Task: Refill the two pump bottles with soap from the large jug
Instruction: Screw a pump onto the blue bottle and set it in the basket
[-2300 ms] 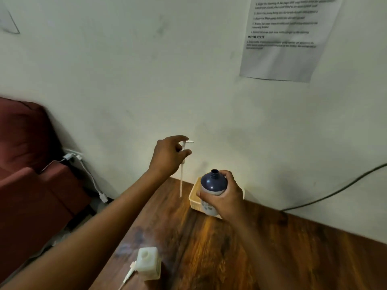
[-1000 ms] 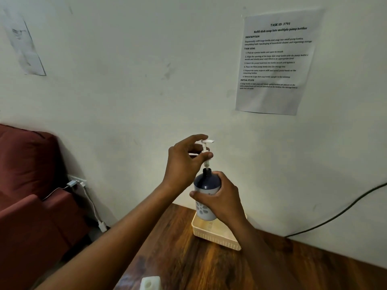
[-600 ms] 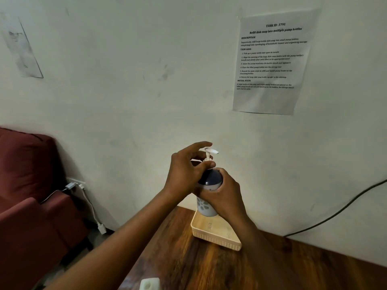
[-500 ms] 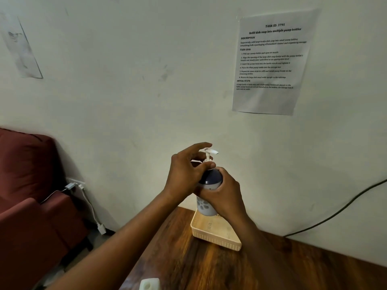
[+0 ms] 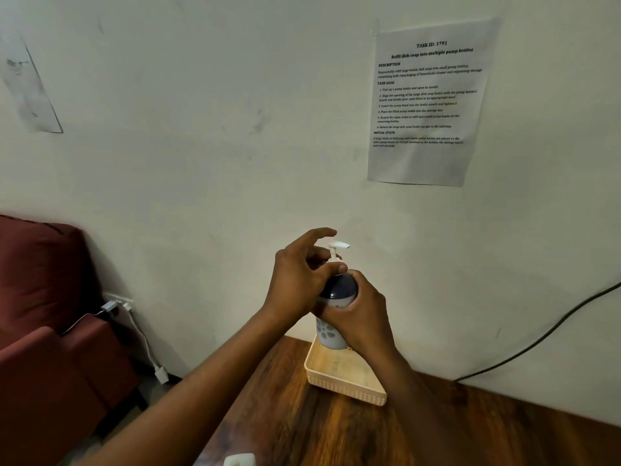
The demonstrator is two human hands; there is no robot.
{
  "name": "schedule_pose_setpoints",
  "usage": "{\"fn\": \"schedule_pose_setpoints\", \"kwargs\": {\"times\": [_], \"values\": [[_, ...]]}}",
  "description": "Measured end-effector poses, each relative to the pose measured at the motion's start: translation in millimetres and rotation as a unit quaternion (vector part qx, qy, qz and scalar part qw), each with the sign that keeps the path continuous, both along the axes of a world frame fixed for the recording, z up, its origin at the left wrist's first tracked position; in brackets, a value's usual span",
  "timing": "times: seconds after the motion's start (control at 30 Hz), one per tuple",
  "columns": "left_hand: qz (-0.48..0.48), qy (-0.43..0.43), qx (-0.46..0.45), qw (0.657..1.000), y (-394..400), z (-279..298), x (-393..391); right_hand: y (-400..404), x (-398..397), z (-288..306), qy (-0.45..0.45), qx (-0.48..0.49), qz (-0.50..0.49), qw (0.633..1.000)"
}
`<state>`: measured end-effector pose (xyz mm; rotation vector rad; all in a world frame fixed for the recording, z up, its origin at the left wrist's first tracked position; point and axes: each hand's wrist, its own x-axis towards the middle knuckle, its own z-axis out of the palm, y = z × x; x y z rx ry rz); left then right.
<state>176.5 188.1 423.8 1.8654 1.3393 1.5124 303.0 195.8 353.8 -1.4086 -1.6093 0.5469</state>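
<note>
Both hands' grip on rounded bottle point(image 5: 337, 290)

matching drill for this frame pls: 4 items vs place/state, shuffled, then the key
Things:
1. pump bottle
2. pump head
3. cream basket
4. printed task sheet

Places or states:
A. stuck on the wall, upper right
B. on the wooden table against the wall
C. gripped round the body by the right hand, above the basket
D. on the bottle neck, collar pinched by the left hand

Pairs: 1-C, 2-D, 3-B, 4-A
</note>
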Motion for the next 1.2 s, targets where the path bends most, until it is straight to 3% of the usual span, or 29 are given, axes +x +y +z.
{"fn": "schedule_pose_setpoints", "kwargs": {"times": [0.17, 0.37, 0.57, 0.73, 0.9, 0.97, 1.07, 1.2], "values": [[-0.004, -0.009, -0.014, 1.000, 0, -6, 4, 1, 6, -6, -0.012, 0.007, -0.004, 1.000], [-0.107, -0.013, -0.058, 0.993, 4, 5, 1, 3, 10, 0, -0.009, -0.009, 0.003, 1.000], [-0.025, 0.061, -0.043, 0.997, 7, 12, 5, -1, 8, 3, 0.005, 0.016, -0.004, 1.000], [-0.196, -0.016, -0.131, 0.972, 11, 19, -7, 0, 12, 3, 0.008, -0.005, -0.005, 1.000], [-0.061, 0.041, -0.062, 0.995, 5, 17, 4, -6, 14, 8, 0.007, 0.030, -0.021, 0.999], [-0.053, 0.030, -0.048, 0.997, 5, 15, 6, -7, 12, 11, 0.011, 0.031, -0.023, 0.999], [-0.127, -0.015, -0.082, 0.988, 9, 19, 3, -3, 14, 12, 0.018, 0.014, -0.014, 1.000], [-0.200, 0.020, -0.120, 0.972, 8, 29, 1, -3, 22, 8, 0.008, 0.007, -0.030, 1.000]]}}
